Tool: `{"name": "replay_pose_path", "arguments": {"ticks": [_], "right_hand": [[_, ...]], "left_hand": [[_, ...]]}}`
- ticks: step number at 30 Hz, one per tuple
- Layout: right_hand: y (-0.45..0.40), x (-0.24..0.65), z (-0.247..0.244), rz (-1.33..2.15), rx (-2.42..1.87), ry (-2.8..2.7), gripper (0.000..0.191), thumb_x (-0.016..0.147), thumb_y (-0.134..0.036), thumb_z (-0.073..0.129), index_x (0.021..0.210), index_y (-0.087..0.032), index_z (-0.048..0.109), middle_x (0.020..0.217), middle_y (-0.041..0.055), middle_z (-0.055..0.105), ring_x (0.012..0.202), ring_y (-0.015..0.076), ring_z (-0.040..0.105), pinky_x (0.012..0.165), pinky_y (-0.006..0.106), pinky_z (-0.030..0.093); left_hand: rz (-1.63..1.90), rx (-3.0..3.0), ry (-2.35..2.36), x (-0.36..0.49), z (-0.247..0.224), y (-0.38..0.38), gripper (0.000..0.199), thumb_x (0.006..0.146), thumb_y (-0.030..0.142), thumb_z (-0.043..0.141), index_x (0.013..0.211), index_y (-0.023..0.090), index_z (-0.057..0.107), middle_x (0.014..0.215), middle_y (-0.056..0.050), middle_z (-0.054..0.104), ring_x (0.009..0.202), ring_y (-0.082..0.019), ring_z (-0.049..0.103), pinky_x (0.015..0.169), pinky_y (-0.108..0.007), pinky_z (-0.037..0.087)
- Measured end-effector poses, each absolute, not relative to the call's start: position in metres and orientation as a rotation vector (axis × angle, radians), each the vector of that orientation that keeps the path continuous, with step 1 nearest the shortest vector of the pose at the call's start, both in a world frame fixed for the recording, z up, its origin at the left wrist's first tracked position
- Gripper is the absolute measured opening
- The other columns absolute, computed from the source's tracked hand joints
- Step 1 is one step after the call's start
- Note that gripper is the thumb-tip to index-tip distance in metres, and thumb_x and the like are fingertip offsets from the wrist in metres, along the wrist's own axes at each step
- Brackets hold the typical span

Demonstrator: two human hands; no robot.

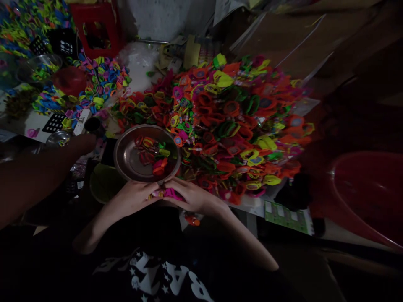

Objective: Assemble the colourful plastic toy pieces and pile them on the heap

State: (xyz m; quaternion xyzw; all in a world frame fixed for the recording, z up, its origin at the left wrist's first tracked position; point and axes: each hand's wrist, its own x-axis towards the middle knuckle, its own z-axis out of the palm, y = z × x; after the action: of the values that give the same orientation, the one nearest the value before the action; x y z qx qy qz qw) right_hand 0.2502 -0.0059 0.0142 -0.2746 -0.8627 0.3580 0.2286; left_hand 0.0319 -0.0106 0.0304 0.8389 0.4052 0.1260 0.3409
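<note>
Close to my body, my left hand (134, 197) and my right hand (189, 196) meet just below a round metal bowl (125, 157). Pinched in the fingers of my right hand is a magenta plastic piece (171, 193). My left fingers close on a small yellowish and pink piece (156, 194) touching it; its details are too dim to make out. Inside the bowl lie orange, red and green plastic toy watches (160, 166). A large heap of similar colourful watches (231, 109) rises behind and to the right of the bowl.
Another person's arm (47, 172) reaches in from the left. At the upper left are a red stool (94, 29), a red bowl (69, 80) and multicoloured pieces (107, 75). A green card (286, 216) and a large red basin (368, 193) are at the right.
</note>
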Motion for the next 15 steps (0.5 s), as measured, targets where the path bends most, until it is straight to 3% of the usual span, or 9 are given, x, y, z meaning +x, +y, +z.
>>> {"name": "replay_pose_path", "arguments": {"ticks": [5,10,15], "right_hand": [[-0.007,0.252,0.009,1.077,-0.709,-2.373,0.014,0.091,-0.028,0.049,0.099,-0.017,0.053,0.095,0.0079,0.062,0.087,0.0153,0.059,0.077,0.027,0.049],[0.005,0.250,-0.008,1.217,-0.767,-2.290,0.019,0.088,-0.033,0.053,0.091,-0.015,0.056,0.079,0.0023,0.061,0.068,0.0108,0.055,0.064,0.021,0.046],[0.049,0.279,-0.005,1.350,-0.865,-2.457,0.021,0.084,-0.034,0.060,0.095,-0.016,0.062,0.084,-0.0002,0.067,0.072,0.0101,0.061,0.064,0.018,0.047]], "left_hand": [[0.218,2.209,0.911,0.033,0.031,-0.010,0.019,0.091,0.030,0.049,0.101,0.022,0.063,0.093,-0.004,0.069,0.085,-0.018,0.064,0.081,-0.027,0.045],[0.176,2.135,1.000,0.037,0.025,-0.005,0.016,0.089,0.032,0.053,0.094,0.021,0.063,0.089,-0.004,0.069,0.081,-0.018,0.065,0.074,-0.025,0.044],[0.327,1.908,1.145,0.028,-0.005,0.010,0.017,0.088,0.036,0.051,0.094,0.023,0.061,0.093,-0.001,0.070,0.084,-0.017,0.065,0.075,-0.024,0.045]]}}
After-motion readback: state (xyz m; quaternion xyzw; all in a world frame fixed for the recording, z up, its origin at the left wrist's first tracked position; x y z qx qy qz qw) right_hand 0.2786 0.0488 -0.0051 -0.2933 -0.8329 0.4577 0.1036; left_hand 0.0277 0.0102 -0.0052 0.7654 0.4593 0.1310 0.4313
